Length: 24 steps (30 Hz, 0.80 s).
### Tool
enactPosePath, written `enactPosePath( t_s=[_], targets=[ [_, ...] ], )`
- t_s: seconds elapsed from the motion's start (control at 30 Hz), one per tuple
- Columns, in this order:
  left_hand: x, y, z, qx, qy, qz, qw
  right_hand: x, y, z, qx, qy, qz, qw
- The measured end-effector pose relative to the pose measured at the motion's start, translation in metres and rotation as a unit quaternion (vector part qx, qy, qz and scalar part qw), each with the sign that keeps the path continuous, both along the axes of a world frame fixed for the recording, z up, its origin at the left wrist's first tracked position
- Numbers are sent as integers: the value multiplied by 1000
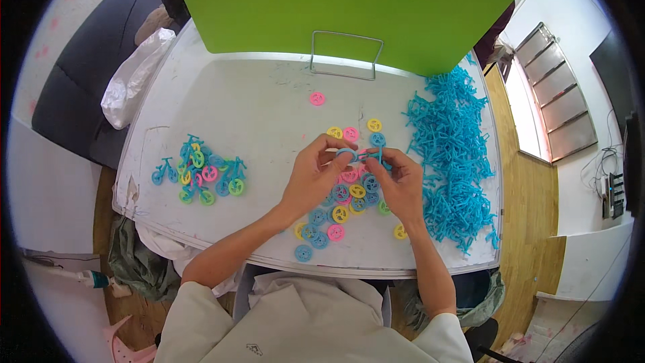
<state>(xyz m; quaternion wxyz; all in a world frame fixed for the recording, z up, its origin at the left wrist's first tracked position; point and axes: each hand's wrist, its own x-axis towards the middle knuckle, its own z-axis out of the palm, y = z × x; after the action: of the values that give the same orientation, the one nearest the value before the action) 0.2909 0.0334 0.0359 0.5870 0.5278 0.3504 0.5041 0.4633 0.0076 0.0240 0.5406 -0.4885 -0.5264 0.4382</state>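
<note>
Above the middle of the table, my left hand [310, 173] pinches a small blue toy wheel [347, 152] between thumb and fingers. Close beside it, my right hand [402, 185] grips a blue plastic toy bicycle frame [378, 155], whose thin end points at the wheel. The two parts meet or nearly meet; fingers hide the exact contact. Under and around my hands lie loose wheels [340, 214] in blue, yellow and pink. At the left rests a group of toy bicycles [209, 173] with frames and coloured wheels joined.
A long heap of blue bicycle frames [457, 154] covers the table's right side. A green panel [349, 7] stands along the far edge, with a bent metal wire stand [347, 76] before it. A white plastic bag [138, 81] hangs at the far left edge.
</note>
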Motion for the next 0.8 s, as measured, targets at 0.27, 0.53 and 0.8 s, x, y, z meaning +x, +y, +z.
enactPosePath(
  t_s=[0.27,0.53,0.8],
  targets=[
    [-9,5,-6,-33,94,-65,993,-5,-3,3,27,-60,4,998],
    [-8,6,-11,-47,89,-61,993,-10,-6,9,56,-161,-24,985],
    [-6,0,-13,6,154,-40,987,-18,-6,5,-6,-117,4,993]
  ],
)
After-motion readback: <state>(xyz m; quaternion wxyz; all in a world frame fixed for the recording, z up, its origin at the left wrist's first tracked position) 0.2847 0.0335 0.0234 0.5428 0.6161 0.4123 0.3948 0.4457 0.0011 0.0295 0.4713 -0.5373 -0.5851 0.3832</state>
